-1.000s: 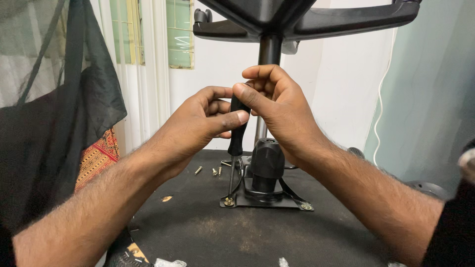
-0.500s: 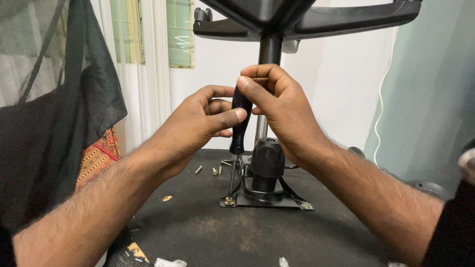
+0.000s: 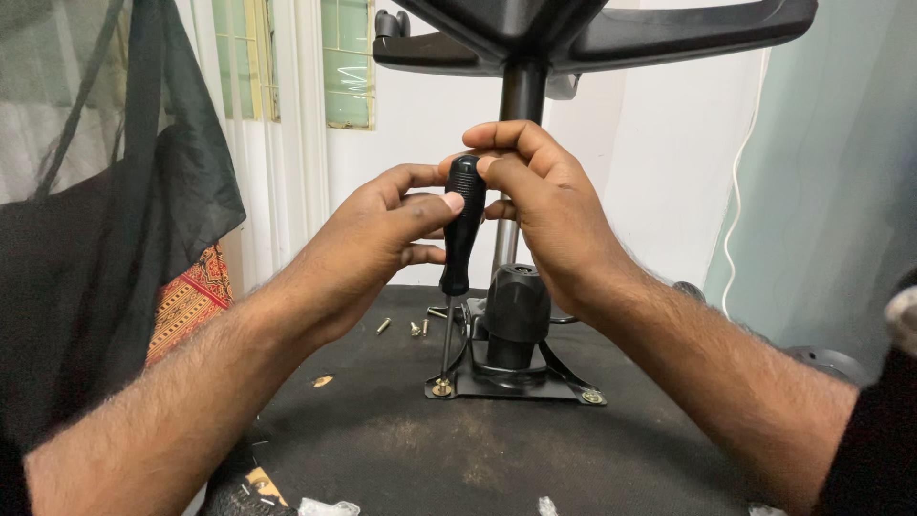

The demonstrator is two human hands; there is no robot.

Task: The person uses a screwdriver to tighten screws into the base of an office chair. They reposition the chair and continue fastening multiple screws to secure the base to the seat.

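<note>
Both hands are regripping the screwdriver (image 3: 462, 225): left hand (image 3: 382, 244) fingers now pinching mid-handle, right hand (image 3: 544, 215) fingers closing over its top, tip below in a corner screw (image 3: 441, 388)

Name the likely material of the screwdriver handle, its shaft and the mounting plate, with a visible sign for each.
Screwdriver handle: probably plastic or rubber; black, matte, with ribbed grip rings. Shaft: metal; thin, grey, slightly shiny. Mounting plate: looks like painted steel; flat, black, with brass-coloured screws at its corners.

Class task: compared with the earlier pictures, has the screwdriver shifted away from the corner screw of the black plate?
No. The screwdriver, gripped by both hands, stays upright with its tip on the same corner screw of the plate.
</note>
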